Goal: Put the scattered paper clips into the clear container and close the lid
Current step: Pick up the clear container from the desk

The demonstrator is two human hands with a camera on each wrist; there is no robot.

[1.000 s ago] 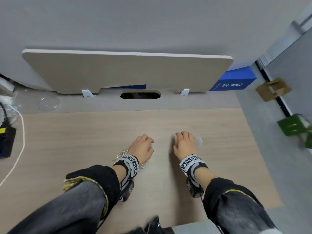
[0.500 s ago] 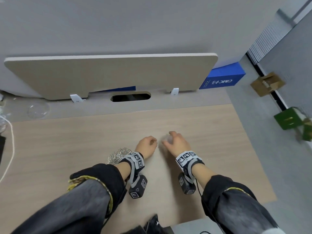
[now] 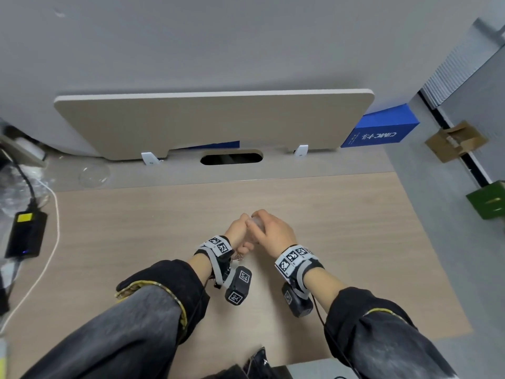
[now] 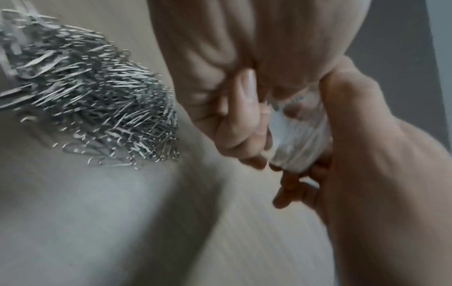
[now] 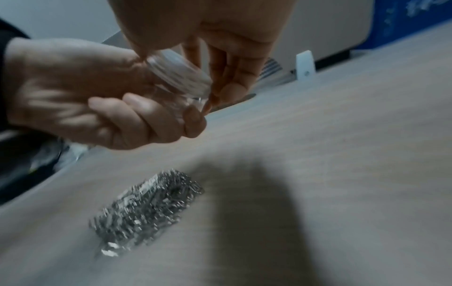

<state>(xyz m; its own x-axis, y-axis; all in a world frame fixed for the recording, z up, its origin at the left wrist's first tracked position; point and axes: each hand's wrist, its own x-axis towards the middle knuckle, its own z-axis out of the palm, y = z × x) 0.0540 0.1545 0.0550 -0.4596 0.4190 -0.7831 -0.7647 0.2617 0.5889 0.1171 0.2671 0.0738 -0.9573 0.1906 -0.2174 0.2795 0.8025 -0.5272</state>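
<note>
A small clear container [image 3: 255, 222] is held above the wooden table [image 3: 355, 242] between both hands. My left hand [image 3: 237, 228] wraps its fingers round the container's body [image 5: 176, 104]. My right hand [image 3: 272, 229] grips its ribbed clear lid [image 5: 179, 74] with the fingertips. In the left wrist view the container [image 4: 297, 135] shows between the left hand [image 4: 239, 131] and the right hand [image 4: 354, 154]. A heap of silver paper clips [image 5: 146, 209] lies on the table under the hands; the heap [image 4: 85, 96] sits just left of the left hand. Whether the container holds clips I cannot tell.
A beige divider panel [image 3: 213, 124] stands along the back edge, with a cable slot [image 3: 231, 157] before it. A clear round dish [image 3: 94, 175] lies back left. A black adapter [image 3: 26, 236] and white cable [image 3: 56, 228] lie far left. The table edge runs right [image 3: 426, 255].
Both hands left the tabletop and came together. The right hand carried the container left, and the left hand took hold of its body.
</note>
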